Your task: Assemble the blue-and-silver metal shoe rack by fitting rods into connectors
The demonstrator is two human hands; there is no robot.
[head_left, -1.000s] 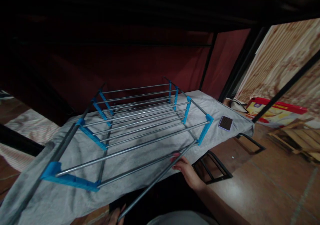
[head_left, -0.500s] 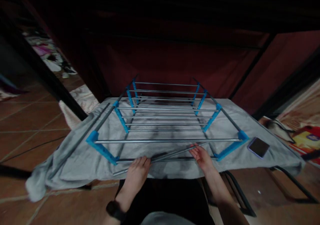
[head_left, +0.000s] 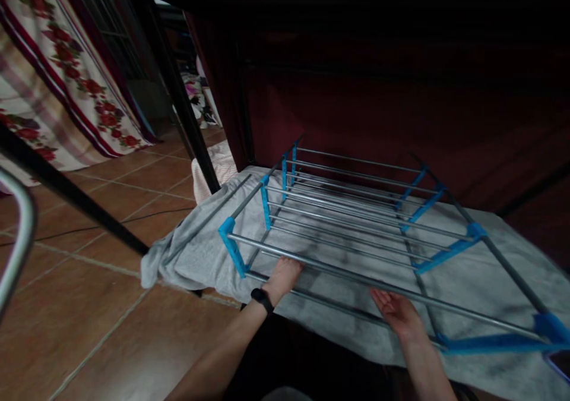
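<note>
- The step in hand looks like fitting or settling the low front rod of a metal rack with blue plastic connectors; the rack lies flat on a grey cloth that covers the surface.
- The left hand, a black band on its wrist, reaches under the upper front bar and rests on the low rod near the left blue corner; its fingers are hidden behind the bars, so I cannot tell whether they grip it.
- The right hand lies palm up and open just beside the same low rod, its fingers loosely spread and closed on nothing, between the rod and the near edge of the cloth.
- By my judgement the next move calls for a firm hold with both hands on the rod and a careful line-up of its ends with the blue corner pieces, one of which shows at the far right.
- The surface is draped fully; the cloth hangs bunched over its left corner.
- The room is dim: a terracotta tiled floor, a black metal post slanting up beside the surface, a dark red hanging behind the rack, and a floral curtain at the far left.
</note>
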